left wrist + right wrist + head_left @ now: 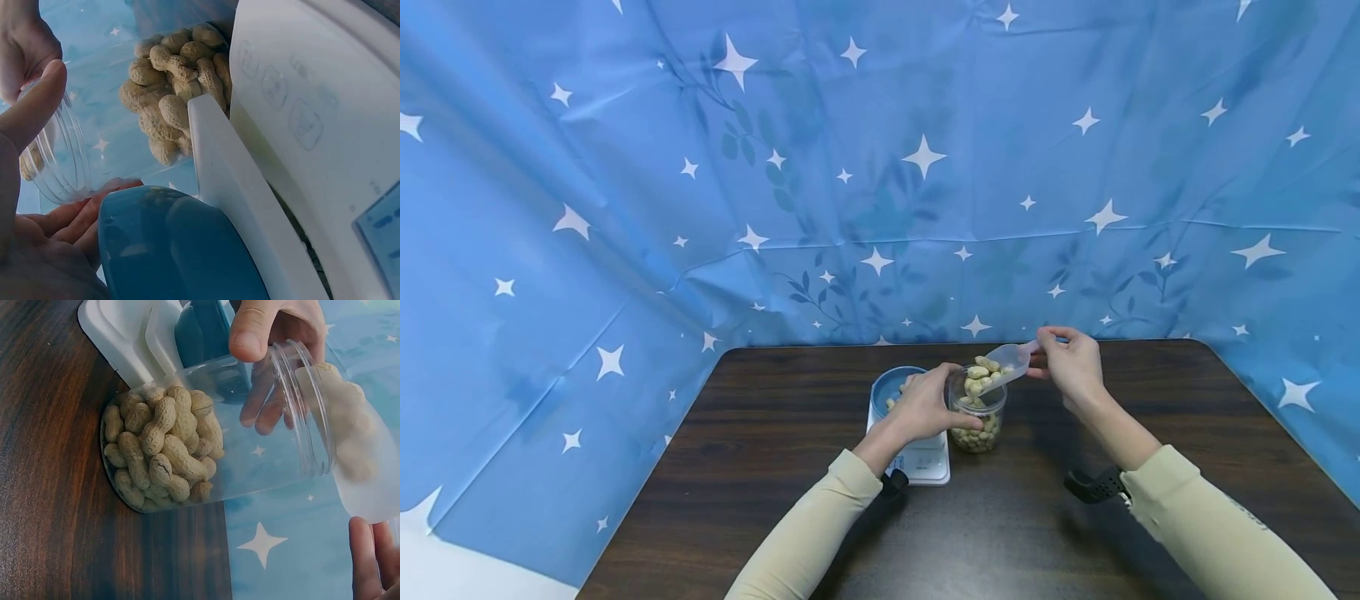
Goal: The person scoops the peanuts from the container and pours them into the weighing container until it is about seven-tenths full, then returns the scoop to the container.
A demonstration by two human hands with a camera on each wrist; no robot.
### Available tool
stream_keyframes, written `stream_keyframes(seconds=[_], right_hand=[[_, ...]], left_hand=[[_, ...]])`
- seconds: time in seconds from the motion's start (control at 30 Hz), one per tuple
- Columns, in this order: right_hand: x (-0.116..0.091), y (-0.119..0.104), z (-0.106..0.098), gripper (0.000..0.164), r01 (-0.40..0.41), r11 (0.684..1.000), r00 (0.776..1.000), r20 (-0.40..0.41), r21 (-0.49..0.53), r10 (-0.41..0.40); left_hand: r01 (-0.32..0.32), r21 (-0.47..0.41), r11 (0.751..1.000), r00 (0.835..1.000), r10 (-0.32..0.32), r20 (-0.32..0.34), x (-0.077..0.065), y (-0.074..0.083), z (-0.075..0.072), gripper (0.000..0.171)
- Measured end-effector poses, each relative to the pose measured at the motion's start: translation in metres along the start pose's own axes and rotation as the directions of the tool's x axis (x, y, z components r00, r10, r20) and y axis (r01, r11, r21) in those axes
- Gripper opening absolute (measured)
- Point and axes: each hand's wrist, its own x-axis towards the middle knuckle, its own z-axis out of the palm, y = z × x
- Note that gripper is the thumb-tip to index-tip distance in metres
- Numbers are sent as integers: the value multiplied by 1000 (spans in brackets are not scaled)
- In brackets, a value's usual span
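My left hand (pixel 923 407) grips a clear plastic jar (pixel 250 472) near its threaded mouth, thumb on one side and fingers round the other. Peanuts in their shells (pixel 178 440) fill the lower part of the jar, which stands on the table. With fingertips and thumb, my right hand (pixel 1071 365) pinches the handle of a translucent scoop (pixel 1017 360). The scoop is tilted at the jar's mouth and bears several peanuts (pixel 979 373). Just left of the jar, behind my left hand, a blue bowl (pixel 175 244) with some peanuts sits on a white kitchen scale (pixel 929 468).
The dark wooden table (pixel 760 467) extends to both sides and in front. Right behind it hangs a blue curtain (pixel 820 208) with white stars. The scale's buttons and part of its display (pixel 381 240) face the near side. A black wrist strap (pixel 1093 485) circles my right wrist.
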Motion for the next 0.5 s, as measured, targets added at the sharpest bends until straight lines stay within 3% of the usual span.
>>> stream_keyframes(seconds=[0.33, 0.5], right_hand=[[0, -6, 5, 51, -1, 1000, 1000, 13, 20, 1], [1, -6, 7, 49, 5, 1000, 1000, 25, 21, -5]], left_hand=[[-29, 1, 1000, 999, 29, 39, -1, -3, -4, 95], [-39, -16, 999, 999, 40, 25, -7, -7, -9, 100]])
